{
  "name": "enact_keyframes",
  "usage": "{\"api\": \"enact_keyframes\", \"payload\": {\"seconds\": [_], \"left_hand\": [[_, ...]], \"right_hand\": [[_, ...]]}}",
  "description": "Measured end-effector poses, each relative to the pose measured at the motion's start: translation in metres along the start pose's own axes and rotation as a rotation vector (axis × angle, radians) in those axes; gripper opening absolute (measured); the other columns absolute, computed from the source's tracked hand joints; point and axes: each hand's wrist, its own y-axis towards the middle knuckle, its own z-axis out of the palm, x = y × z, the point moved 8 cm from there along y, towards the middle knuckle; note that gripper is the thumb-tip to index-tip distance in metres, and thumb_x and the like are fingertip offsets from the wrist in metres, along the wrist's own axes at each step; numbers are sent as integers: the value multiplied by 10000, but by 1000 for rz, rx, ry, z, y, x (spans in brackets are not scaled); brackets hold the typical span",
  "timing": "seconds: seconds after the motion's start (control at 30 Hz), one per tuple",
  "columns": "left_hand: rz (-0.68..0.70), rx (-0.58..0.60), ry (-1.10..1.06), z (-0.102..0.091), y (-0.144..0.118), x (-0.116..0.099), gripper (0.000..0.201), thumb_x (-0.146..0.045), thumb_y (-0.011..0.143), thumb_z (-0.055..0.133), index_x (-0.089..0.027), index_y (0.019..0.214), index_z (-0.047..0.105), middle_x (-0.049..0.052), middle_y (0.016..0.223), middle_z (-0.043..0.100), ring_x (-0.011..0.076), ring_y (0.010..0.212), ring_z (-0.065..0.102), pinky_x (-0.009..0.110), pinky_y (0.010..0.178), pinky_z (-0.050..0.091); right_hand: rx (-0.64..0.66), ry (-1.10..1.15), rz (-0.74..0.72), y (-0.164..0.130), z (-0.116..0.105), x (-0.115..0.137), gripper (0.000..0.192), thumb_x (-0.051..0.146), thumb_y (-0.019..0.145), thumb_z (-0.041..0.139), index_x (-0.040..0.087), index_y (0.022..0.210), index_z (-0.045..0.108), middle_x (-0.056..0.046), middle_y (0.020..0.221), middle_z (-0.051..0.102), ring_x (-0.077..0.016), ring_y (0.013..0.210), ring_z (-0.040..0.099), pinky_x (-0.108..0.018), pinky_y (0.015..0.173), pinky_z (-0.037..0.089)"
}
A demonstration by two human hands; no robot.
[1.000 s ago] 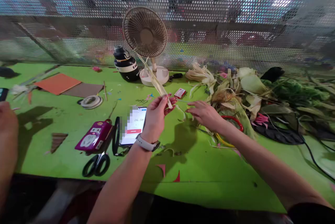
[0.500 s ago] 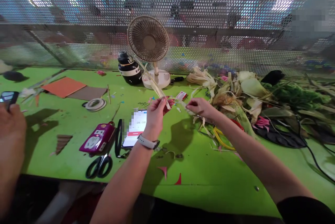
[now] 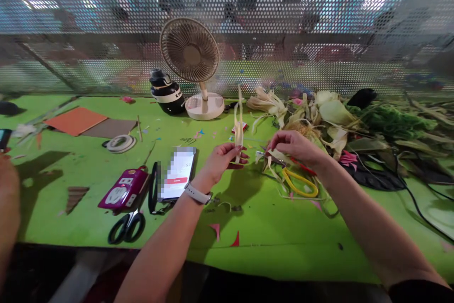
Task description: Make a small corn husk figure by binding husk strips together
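Note:
My left hand (image 3: 227, 159), with a pale watch band on its wrist, pinches a split strip of corn husk (image 3: 240, 128) that stands upright from the fingers. To its right, my right hand (image 3: 292, 146) has its fingers curled together just above scissors (image 3: 301, 185) with a yellow handle loop. Whatever those fingertips hold, if anything, cannot be made out. Thin husk scraps lie around the scissor blades. Behind my right hand spreads a heap of corn husks (image 3: 331, 109).
A white fan (image 3: 205, 107) and a black bottle (image 3: 166, 95) stand at the back. On the left lie a phone (image 3: 179, 175), a purple power strip (image 3: 124, 189), black-handled scissors (image 3: 126, 227), tape rolls (image 3: 121, 143) and orange sheets (image 3: 75, 120). Another person's arm (image 3: 9, 199) is at the left edge.
The husk strip has swung from leaning left to nearly upright in my left hand. My right hand has moved right and down, away from the strip, over the scraps. The view has shifted slightly.

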Motion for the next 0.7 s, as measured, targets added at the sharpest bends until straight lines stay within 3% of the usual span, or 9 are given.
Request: {"api": "enact_keyframes", "payload": {"seconds": [0.1, 0.17, 0.27, 0.43, 0.57, 0.63, 0.7], "left_hand": [[-63, 125, 74, 15, -3, 10, 229, -341, 747, 698, -134, 824, 639, 33, 700, 693, 106, 567, 638, 235, 574, 549], [-102, 206, 121, 23, -4, 18, 260, -372, 735, 705, -135, 816, 635, 28, 686, 685, 102, 544, 629, 227, 549, 537], [-138, 285, 185, 27, -6, 25, 280, -397, 731, 701, -135, 782, 617, 20, 665, 668, 115, 545, 639, 218, 514, 516], [-172, 410, 273, 32, -11, 31, 287, -404, 729, 699, -132, 775, 618, 21, 703, 673, 112, 568, 640, 238, 555, 535], [-182, 472, 338, 37, -18, 32, 271, -399, 725, 694, -139, 712, 621, 49, 682, 694, 126, 553, 643, 237, 525, 526], [-168, 464, 351, 38, -19, 30, 246, -382, 722, 694, -148, 688, 629, 72, 677, 704, 144, 540, 650, 231, 483, 507], [-150, 482, 342, 40, -21, 28, 229, -376, 722, 691, -155, 689, 641, 89, 689, 713, 153, 537, 656, 228, 468, 500]], "right_hand": [[16, -210, -59, -6, 4, 15, 190, 143, 744, 463, 168, 740, 651, -2, 718, 637, -107, 626, 529, -244, 591, 393], [126, -302, -106, -10, 16, 22, 221, 148, 757, 462, 178, 799, 676, 8, 714, 617, -106, 621, 508, -241, 585, 371], [309, -349, -185, -18, 32, 31, 195, 195, 799, 509, 181, 860, 693, 0, 787, 627, -116, 695, 535, -242, 634, 381], [419, -365, -282, -27, 41, 40, 318, 412, 881, 513, 157, 817, 690, -22, 761, 629, -127, 706, 554, -249, 662, 390], [326, -528, -422, -32, 45, 52, 316, 423, 897, 504, 174, 825, 685, -46, 830, 638, -150, 785, 567, -286, 740, 408], [222, -638, -496, -34, 45, 57, 278, 413, 878, 542, 194, 781, 684, -69, 984, 649, -202, 977, 560, -368, 889, 384], [178, -693, -525, -34, 46, 55, 225, 391, 850, 589, 213, 749, 681, -60, 1121, 634, -248, 1158, 492, -467, 1017, 281]]}}
